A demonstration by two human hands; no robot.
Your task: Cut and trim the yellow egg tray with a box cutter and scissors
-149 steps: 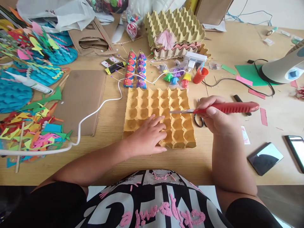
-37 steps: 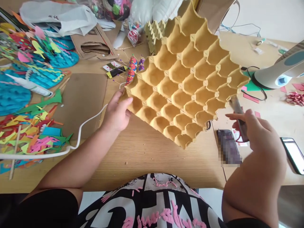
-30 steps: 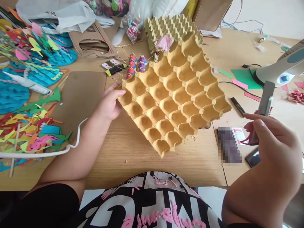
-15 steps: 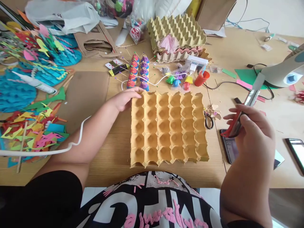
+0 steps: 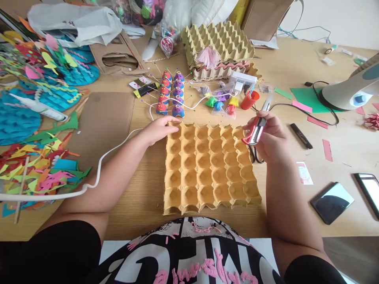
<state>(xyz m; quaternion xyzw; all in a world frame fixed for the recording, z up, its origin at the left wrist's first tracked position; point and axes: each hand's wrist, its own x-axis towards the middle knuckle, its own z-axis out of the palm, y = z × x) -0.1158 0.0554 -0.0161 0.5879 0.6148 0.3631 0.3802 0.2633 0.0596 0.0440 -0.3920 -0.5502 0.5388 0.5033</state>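
Note:
A yellow cardboard egg tray [image 5: 211, 169] lies on the table in front of me, its cups facing up. My left hand [image 5: 160, 129] grips the tray's far left corner, thumb over the rim and fingers at its far edge. In my right hand [image 5: 271, 134] is a red utility knife [image 5: 258, 130], held above the tray's far right corner with its blade pointing up and away. Just beyond my left hand stand two rows of painted egg-cup pieces, red ones [image 5: 164, 92] and purple ones [image 5: 178, 94], with pins stuck in them.
Farther back sits a stack of egg trays [image 5: 219, 43]. A white cable [image 5: 102, 157] crosses my left forearm. Paper scraps [image 5: 44, 173] are heaped at left. On the right lie a black marker [image 5: 301, 136], phones [image 5: 368, 193] and scissors [image 5: 256, 155]; an orange cup [image 5: 250, 99] stands behind.
My right hand has moved left with the utility knife, from over the phone to the tray's far right corner. My left hand stays at the far left corner.

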